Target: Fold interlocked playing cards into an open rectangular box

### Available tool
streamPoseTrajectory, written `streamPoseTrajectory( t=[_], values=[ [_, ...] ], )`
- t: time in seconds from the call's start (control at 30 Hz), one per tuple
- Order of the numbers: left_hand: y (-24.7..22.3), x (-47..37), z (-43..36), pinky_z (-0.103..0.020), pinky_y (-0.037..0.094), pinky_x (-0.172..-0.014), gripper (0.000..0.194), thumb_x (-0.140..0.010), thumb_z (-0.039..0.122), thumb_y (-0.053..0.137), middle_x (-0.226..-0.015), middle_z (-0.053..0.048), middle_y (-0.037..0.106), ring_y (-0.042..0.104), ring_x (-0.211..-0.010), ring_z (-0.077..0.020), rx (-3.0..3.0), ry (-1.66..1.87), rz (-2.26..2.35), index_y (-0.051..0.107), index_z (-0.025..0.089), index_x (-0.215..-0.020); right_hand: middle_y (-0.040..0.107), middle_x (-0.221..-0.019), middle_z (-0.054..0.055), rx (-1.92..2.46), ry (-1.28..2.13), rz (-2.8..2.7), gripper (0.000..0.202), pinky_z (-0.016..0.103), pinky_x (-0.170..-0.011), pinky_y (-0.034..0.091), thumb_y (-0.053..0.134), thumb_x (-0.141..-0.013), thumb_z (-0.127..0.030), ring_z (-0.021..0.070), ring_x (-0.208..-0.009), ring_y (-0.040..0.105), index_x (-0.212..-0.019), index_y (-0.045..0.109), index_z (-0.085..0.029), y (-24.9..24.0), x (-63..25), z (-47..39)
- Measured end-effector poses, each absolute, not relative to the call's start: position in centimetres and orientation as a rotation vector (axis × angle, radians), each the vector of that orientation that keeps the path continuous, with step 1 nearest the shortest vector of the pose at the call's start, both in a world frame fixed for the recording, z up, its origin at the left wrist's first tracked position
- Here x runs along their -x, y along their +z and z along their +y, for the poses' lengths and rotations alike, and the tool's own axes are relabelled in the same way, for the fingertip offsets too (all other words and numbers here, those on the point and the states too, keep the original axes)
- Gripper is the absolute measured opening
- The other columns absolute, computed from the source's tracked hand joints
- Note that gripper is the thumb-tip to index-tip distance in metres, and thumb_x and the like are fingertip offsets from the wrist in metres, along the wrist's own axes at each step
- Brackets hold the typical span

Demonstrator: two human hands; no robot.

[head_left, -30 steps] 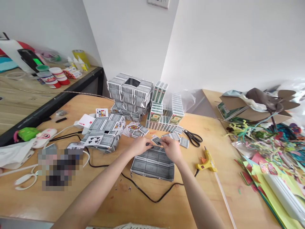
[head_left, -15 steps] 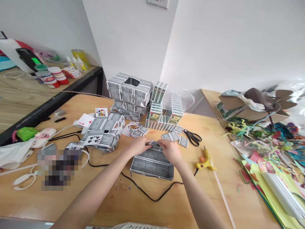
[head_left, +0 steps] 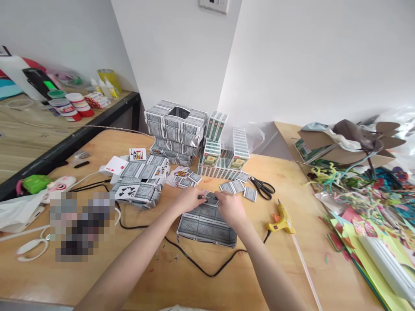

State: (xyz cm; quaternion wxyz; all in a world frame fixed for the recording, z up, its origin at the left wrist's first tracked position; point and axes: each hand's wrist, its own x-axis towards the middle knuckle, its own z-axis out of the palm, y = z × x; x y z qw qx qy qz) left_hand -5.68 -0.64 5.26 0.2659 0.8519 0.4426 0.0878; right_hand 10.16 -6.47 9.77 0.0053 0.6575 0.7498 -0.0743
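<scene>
A shallow open box made of grey-backed playing cards [head_left: 207, 222] lies on the table in front of me. At its far left corner my left hand [head_left: 189, 199] is closed, thumb and fingers pinching the far edge. My right hand [head_left: 231, 208] pinches the same edge a little to the right. Small dark bits show at the fingertips, too small to name. Loose face-down cards [head_left: 231, 187] lie just beyond my right hand, and a loose pile of cards [head_left: 182, 175] lies beyond my left.
A taller card-covered box [head_left: 175, 129] stands at the back beside stacked card packs [head_left: 240, 149]. Another card-covered piece [head_left: 142, 179] lies left. Black scissors [head_left: 262, 188] and a yellow glue gun [head_left: 281, 219] lie right, its black cable [head_left: 207, 274] looping in front. Coloured paper [head_left: 372, 255] lies far right.
Both hands stay at the far edge of the card box, with barely any shift of the fingers. The view has tilted very slightly.
</scene>
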Motion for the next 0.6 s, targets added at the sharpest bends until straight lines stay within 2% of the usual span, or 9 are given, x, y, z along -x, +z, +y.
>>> streamPoseTrajectory(
  t=[0.2,0.6],
  values=[
    [5.17,5.60,-0.65,-0.023,0.033,-0.056,0.021,-0.076,0.035,0.052,-0.072,-0.003,0.067,0.058,-0.068,-0.0169,-2.294,0.233,1.216,0.066,0.019,-0.074,0.062,-0.084,0.005,-1.992,-0.230,2.301,0.022,0.023,-0.055,0.032,0.043,-0.073,-0.006,0.0156,-0.073,0.058,-0.086,0.056,-0.018,10.14,-9.82,-6.33],
    [5.27,5.58,-0.62,-0.024,0.035,-0.060,0.022,-0.076,0.036,0.051,-0.074,-0.004,0.068,0.058,-0.070,-0.0176,-2.293,0.189,1.239,0.067,0.020,-0.078,0.063,-0.081,0.009,-1.882,-0.186,2.342,0.021,0.024,-0.059,0.036,0.040,-0.076,-0.007,0.0185,-0.073,0.059,-0.086,0.058,-0.014,10.53,-9.50,-6.09]
  ],
)
